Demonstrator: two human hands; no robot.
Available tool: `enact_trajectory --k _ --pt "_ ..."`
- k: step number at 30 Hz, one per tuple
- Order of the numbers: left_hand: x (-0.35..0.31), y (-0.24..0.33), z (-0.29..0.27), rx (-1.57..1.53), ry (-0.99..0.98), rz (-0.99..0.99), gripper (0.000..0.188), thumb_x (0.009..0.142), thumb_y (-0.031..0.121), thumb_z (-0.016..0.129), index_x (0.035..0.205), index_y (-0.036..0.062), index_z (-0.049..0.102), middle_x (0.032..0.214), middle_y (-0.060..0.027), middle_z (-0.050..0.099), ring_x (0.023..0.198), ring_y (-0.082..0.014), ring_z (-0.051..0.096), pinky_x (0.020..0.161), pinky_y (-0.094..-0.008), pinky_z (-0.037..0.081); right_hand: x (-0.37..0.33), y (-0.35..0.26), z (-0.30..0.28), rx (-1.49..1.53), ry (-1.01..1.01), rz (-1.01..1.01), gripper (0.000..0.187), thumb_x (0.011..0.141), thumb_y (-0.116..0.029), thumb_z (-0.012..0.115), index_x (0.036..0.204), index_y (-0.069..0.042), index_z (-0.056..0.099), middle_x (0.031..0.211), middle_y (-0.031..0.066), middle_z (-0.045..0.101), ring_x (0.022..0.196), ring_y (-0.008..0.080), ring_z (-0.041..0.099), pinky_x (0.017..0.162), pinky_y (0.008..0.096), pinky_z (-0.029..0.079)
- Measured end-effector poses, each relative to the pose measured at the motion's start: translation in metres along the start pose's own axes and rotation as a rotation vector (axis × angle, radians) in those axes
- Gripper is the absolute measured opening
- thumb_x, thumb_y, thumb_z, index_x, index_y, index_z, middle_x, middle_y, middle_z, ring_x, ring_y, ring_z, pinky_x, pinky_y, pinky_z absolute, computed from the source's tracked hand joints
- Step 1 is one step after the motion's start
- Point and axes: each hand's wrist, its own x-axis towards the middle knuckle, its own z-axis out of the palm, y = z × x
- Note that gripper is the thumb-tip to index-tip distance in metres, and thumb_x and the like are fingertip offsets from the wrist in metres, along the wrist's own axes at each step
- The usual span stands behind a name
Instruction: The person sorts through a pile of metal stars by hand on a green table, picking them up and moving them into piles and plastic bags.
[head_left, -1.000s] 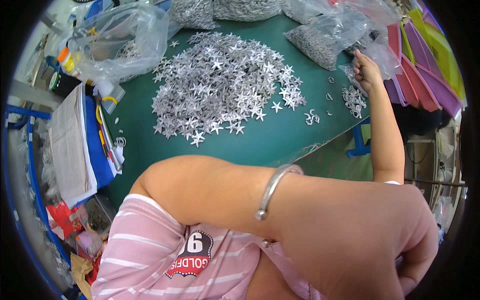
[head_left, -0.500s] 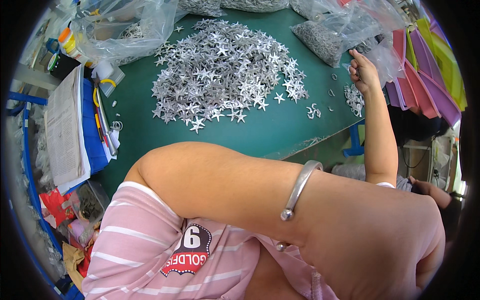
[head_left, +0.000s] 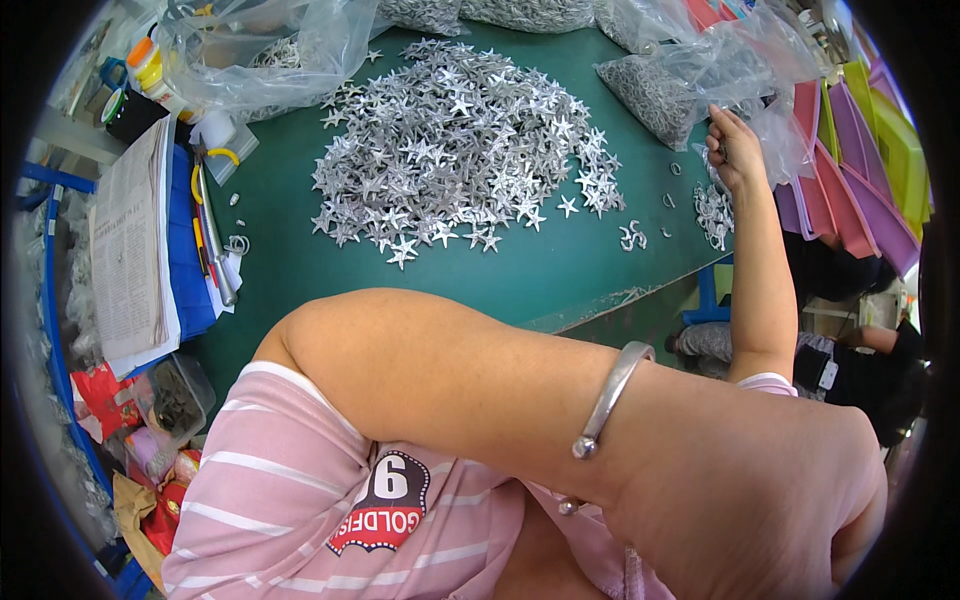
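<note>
At the far right of the table, my right hand (head_left: 736, 152) is closed, its fingers curled round something small that I cannot make out. Beside it lie a clear bag of small metal rings (head_left: 655, 95) and a small heap of shiny rings (head_left: 713, 215). My left arm, with a silver open bangle (head_left: 610, 402), bends across in front of me. The back of my left hand (head_left: 760, 480) is very close at the lower right, and its fingers are hidden. A large pile of silver starfish-shaped metal pieces (head_left: 450, 140) covers the middle of the green table (head_left: 480, 285).
Several loose metal pieces (head_left: 632, 236) lie near the table's right edge. Purple, pink and green plastic trays (head_left: 850, 190) stand at the right. Newspaper (head_left: 130, 250), pliers (head_left: 215, 156) and clear plastic bags (head_left: 265, 55) are at the left. Another person (head_left: 870, 370) is beyond the right side.
The whole view has shifted slightly, with the table's contents a little farther right. My right hand stays curled beside the bag of rings. More of the other person shows at the right.
</note>
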Motion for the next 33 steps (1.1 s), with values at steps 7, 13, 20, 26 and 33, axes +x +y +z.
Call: enact_trajectory --k 7,13,20,26,33 --pt "-0.009 0.016 0.001 0.026 0.023 -0.047 0.020 0.079 0.012 0.071 0.069 0.0035 0.057 0.065 -0.0017 0.056 0.057 -0.0082 0.049 0.048 -0.0234 0.038 -0.019 0.010 0.010 0.062 -0.001 0.017 0.024 0.090 -0.022 0.065 0.107 -0.010 0.053 0.066 -0.0034 0.045 0.052 0.0075 0.044 0.041 0.0197 0.027" --pt "-0.012 0.027 -0.006 0.040 0.059 -0.130 0.019 0.079 0.011 0.071 0.069 0.0035 0.057 0.066 -0.0016 0.057 0.057 -0.0077 0.050 0.049 -0.0232 0.039 -0.034 0.024 0.003 0.155 0.037 0.080 0.024 0.092 -0.023 0.063 0.110 -0.010 0.055 0.066 -0.0045 0.043 0.051 0.0068 0.042 0.041 0.0186 0.026" --pt "-0.091 0.054 -0.061 -0.104 0.690 -0.642 0.016 0.084 0.013 0.069 0.077 0.0048 0.057 0.067 -0.0004 0.053 0.058 -0.0064 0.047 0.045 -0.0211 0.035 -0.092 0.069 0.007 1.106 -0.174 0.283 0.017 0.091 -0.019 0.059 0.095 -0.003 0.057 0.076 0.0018 0.051 0.061 0.0090 0.049 0.041 0.0201 0.031" --pt "-0.201 0.061 -0.084 -0.214 1.351 -0.519 0.016 0.097 0.012 0.049 0.108 0.0031 0.057 0.077 -0.0018 0.050 0.056 -0.0061 0.039 0.041 -0.0162 0.030 -0.141 0.103 0.065 1.171 -0.202 0.453 0.013 0.093 -0.018 0.058 0.089 -0.006 0.055 0.079 0.0044 0.054 0.062 0.0113 0.051 0.041 0.0207 0.033" --pt "-0.280 0.082 -0.041 0.066 1.645 -0.291 0.017 0.096 0.011 0.050 0.108 0.0021 0.057 0.068 0.0003 0.044 0.051 -0.0059 0.037 0.039 -0.0177 0.026 -0.194 0.103 0.151 -0.057 -0.504 -0.412 0.016 0.092 -0.019 0.062 0.091 -0.004 0.065 0.072 0.0039 0.064 0.062 0.0154 0.059 0.053 0.0291 0.048"
